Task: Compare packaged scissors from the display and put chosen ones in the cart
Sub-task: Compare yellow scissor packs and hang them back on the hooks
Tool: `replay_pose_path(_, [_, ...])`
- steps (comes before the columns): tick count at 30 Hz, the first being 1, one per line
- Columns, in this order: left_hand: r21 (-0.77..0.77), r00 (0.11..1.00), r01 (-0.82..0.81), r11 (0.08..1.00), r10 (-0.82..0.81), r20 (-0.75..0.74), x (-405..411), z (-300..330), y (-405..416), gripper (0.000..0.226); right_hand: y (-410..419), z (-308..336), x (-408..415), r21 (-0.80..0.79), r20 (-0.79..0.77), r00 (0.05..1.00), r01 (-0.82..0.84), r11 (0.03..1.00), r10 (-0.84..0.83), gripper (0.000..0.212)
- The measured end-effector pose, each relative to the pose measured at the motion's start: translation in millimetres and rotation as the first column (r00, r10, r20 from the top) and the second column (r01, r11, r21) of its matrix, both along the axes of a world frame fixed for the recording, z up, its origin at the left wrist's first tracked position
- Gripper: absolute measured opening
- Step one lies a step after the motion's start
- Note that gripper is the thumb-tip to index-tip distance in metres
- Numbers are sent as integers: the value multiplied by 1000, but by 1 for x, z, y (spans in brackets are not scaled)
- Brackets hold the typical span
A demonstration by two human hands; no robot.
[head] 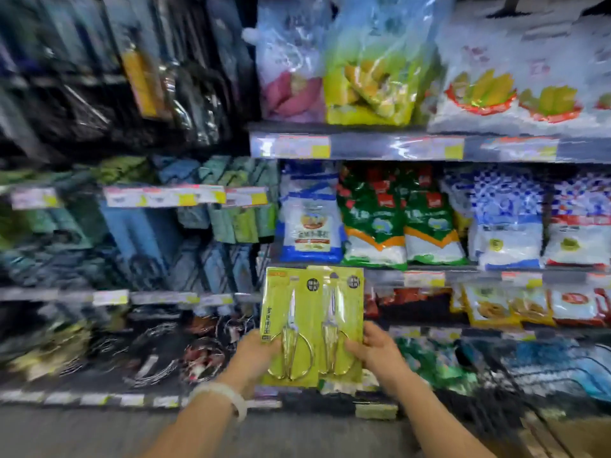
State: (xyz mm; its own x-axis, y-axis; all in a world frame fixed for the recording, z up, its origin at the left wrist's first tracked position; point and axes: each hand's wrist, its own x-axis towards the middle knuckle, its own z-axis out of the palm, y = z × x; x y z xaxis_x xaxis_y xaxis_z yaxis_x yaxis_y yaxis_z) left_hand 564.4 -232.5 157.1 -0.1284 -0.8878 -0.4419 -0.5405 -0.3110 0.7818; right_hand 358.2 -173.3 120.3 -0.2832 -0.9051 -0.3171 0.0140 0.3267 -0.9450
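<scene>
I hold two yellow-green packs of scissors side by side in front of the shelves. My left hand (256,353) grips the left scissors pack (286,305) by its lower left edge. My right hand (372,347) grips the right scissors pack (342,299) at its lower right edge. Each pack shows metal scissors with gold loop handles, blades pointing up. The right pack overlaps the left one slightly. A wire cart (542,385) sits at the lower right, below and to the right of my right hand.
Hanging dark utensil packs (172,77) fill the upper left display. Shelves of bagged food (373,219) stand behind and to the right. Price-tag rails (165,196) run along the shelf edges. Wire racks (158,355) lie on the bottom left shelf. The picture is blurred.
</scene>
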Motion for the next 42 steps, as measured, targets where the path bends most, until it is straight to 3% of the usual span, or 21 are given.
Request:
replay_pose_path(4, [-64, 975, -212, 975, 216, 57, 112, 16, -3, 17, -44, 16, 108, -36, -7, 984, -177, 984, 177, 25])
replay_pose_path(6, [-89, 949, -301, 950, 307, 71, 155, 23, -5, 20, -63, 26, 153, -45, -24, 964, -264, 963, 263, 28])
replay_pose_path(11, [-89, 853, -521, 849, 520, -36, 239, 40, -6, 12, -111, 52, 245, -100, -40, 887, -462, 881, 460, 25])
replay_pose_path(14, [-75, 777, -628, 774, 619, -113, 286, 41, -19, 21, -143, 56, 294, -102, -93, 842, -539, 836, 531, 26])
replay_pose_path(16, [-59, 742, -666, 744, 651, -162, 315, 38, -30, 13, -163, 55, 326, -103, -109, 813, -582, 807, 573, 28])
replay_pose_path(23, [-49, 641, -752, 657, 712, -288, 412, 34, -77, 20, -236, 57, 437, -64, -80, 750, -661, 747, 657, 29])
replay_pose_path(27, [-87, 666, -731, 676, 682, -302, 464, 40, -118, 9, -286, 63, 490, -65, -122, 725, -687, 724, 678, 20])
replay_pose_path(32, [-76, 652, -743, 665, 695, -303, 519, 39, -164, 7, -332, 54, 540, -31, -144, 765, -637, 770, 628, 15])
replay_pose_path(38, [-6, 697, -684, 729, 653, -296, 567, 30, -215, 6, -373, 44, 583, 60, -228, 783, -582, 811, 578, 17])
replay_pose_path(42, [28, 765, -606, 795, 592, -254, 606, 26, -260, 25, -404, 44, 616, 55, -233, 826, -516, 855, 513, 17])
